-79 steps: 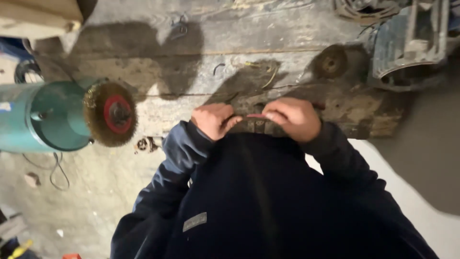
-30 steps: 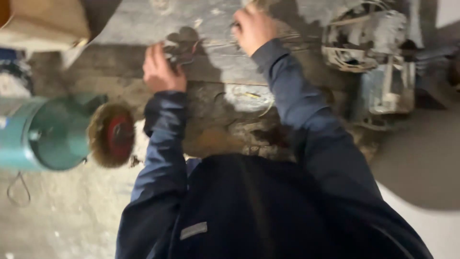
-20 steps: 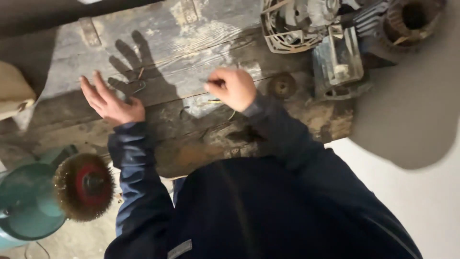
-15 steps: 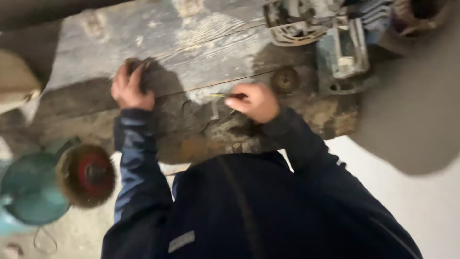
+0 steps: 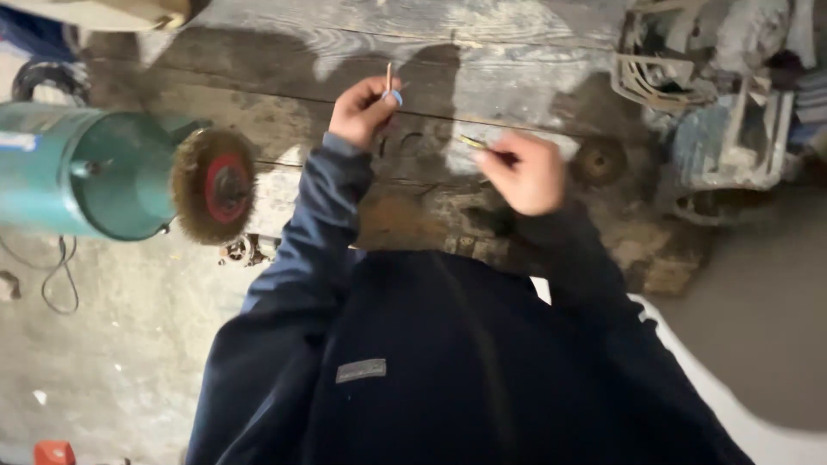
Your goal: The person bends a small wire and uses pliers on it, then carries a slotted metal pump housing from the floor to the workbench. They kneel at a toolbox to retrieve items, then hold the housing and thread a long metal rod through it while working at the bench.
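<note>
**Two hands, two small pieces over the bench**

The left hand (image 5: 362, 110) is raised over the middle of the wooden bench (image 5: 517, 52), fingers pinched round a thin rod (image 5: 388, 77) that stands upright above the knuckles. A small pale ring (image 5: 394, 97) sits at the fingertips beside the rod; whether it is threaded on the rod or only held against it cannot be told.

The right hand (image 5: 524, 172) hangs nearer the bench's front edge, curled into a loose fist round a short yellowish pin (image 5: 473, 142). The pin's tip juts out toward the left hand, tilted slightly up. The two hands are near each other but apart, and neither touches the boards.

A round rusty disc (image 5: 600, 160) lies on the bench just right of the right hand. At the bench's right end stands a grimy grey machine (image 5: 724, 112) with a metal frame.

Off the bench's left end, a teal motor (image 5: 82, 172) lies on its side, carrying a wire wheel (image 5: 213, 185) with a red hub that faces the bench. A dark cable (image 5: 60, 275) loops on the concrete floor (image 5: 112, 362) below the motor. The person's dark jacket (image 5: 448, 370) fills the lower middle of the view.
</note>
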